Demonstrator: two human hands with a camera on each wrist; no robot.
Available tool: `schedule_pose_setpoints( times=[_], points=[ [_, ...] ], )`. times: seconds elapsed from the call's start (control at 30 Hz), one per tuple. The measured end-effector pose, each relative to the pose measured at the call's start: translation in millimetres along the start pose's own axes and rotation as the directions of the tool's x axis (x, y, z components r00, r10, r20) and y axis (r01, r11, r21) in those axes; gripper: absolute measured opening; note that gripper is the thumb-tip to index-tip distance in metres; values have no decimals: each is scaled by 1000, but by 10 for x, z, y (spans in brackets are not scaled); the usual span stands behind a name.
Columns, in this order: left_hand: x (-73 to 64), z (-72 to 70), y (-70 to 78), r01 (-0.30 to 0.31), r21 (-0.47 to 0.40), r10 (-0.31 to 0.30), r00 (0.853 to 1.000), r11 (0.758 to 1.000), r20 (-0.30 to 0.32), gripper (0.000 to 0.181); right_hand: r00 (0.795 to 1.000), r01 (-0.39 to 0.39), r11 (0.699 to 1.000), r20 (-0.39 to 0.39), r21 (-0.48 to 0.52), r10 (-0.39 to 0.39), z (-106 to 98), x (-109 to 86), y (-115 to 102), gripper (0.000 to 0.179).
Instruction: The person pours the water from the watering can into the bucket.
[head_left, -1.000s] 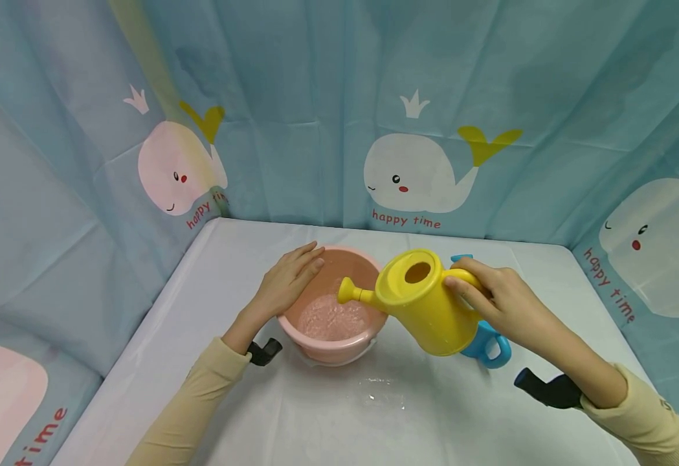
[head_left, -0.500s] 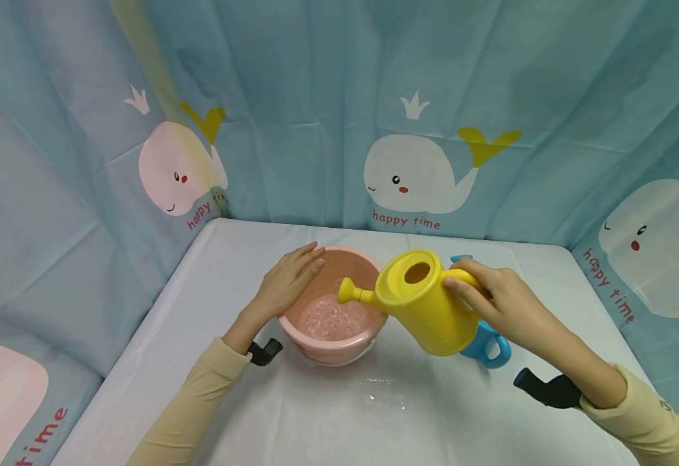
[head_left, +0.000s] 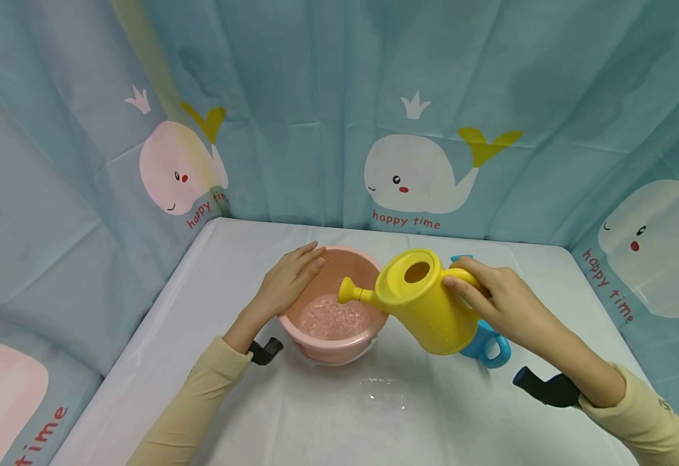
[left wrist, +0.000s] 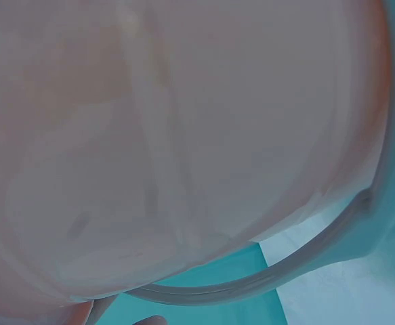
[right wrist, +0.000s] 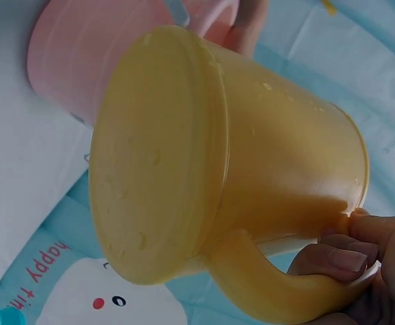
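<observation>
A pink bucket [head_left: 339,350] with rippling water [head_left: 336,317] in it stands on the white-covered table. My left hand [head_left: 283,281] holds its left rim, thumb on the inner side; in the left wrist view the bucket's wall [left wrist: 204,122] hides most of the fingers. My right hand [head_left: 493,294] grips the handle of a yellow watering can [head_left: 426,317], tipped left with its spout's rose above the bucket. Water drops cling to the can's base [right wrist: 150,162] in the right wrist view. Whether water flows from the rose is hard to see.
A blue object with a loop handle [head_left: 493,351] stands behind the watering can, partly hidden. Some spilled water [head_left: 382,395] glistens on the table [head_left: 316,421] in front of the bucket. A blue curtain [head_left: 292,162] printed with whales encloses the table's back and sides.
Both hands, the watering can and the bucket keep their places. Only the ripples on the water in the bucket shift.
</observation>
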State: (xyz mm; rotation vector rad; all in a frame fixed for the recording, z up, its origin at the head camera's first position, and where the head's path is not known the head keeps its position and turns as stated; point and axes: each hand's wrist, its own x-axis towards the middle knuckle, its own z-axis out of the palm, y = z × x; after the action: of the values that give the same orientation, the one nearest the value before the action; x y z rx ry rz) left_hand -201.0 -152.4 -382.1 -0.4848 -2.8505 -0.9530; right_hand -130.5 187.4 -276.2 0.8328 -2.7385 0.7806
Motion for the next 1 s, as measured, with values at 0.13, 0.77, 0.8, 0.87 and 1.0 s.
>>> schedule_pose_setpoints(
  times=[0.13,0.77,0.8,0.87,1.0],
  points=[
    [-7,-8,10,12,-1,-12,1000,1000,18,59,1000,4,1000,0,-4,-4,-1,5,0,9],
    [-1,-17,16,20,-3,-20,999,1000,25,60,1000,-8,1000,14,-15,8,-10,24,-2,11],
    [-1,-16,17,20,-3,-20,1000,1000,24,60,1000,-6,1000,12,-15,6,-11,24,-4,11],
    [0,-15,19,17,-1,-17,1000,1000,23,60,1000,-4,1000,12,-14,4,-12,24,-4,11],
    [-2,-12,15,19,2,-19,1000,1000,21,60,1000,-6,1000,13,-14,6,-13,25,-2,11]
  ],
)
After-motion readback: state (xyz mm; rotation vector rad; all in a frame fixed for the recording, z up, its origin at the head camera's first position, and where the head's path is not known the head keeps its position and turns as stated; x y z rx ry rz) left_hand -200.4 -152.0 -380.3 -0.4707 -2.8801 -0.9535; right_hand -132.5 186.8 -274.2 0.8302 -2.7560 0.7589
